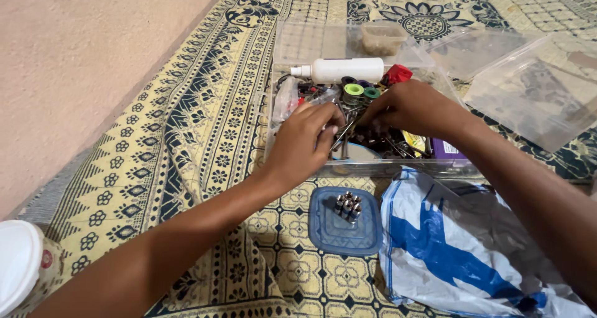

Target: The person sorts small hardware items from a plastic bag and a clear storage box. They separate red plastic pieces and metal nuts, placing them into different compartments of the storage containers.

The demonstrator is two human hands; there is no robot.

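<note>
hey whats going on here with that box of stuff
A person has both hands in a clear plastic box full of small hardware and thread spools. The left hand and right hand meet over thin metal pieces in the middle; whether either grips one is hard to tell. A white bottle lies at the box's back. In front, a blue lid holds a few small metal parts, beside a blue and white plastic bag.

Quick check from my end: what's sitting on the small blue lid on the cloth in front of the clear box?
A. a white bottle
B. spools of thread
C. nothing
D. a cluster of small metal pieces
D: a cluster of small metal pieces stands on the blue lid, just in front of the clear box.
</note>
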